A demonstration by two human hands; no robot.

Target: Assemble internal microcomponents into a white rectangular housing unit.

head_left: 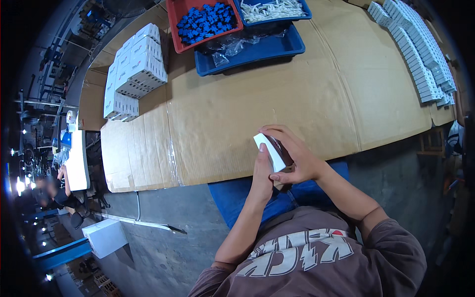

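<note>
Left hand [262, 174]: curled, thumb laid on the white box [275, 157].
Right hand [301, 159]: half closed, box spanned by fingers and thumb.
Box: clamped between both hands, held tilted.

Bright lamps [20, 186] glow left of the grey floor [168, 255].

From my station I can't see the far side of the white box [273, 156], covered by the right hand [297, 157]. The top edge crops the red bin [213, 40] and the upper blue bin [277, 21], and the co-worker [63, 197] at far left is blurred.
</note>
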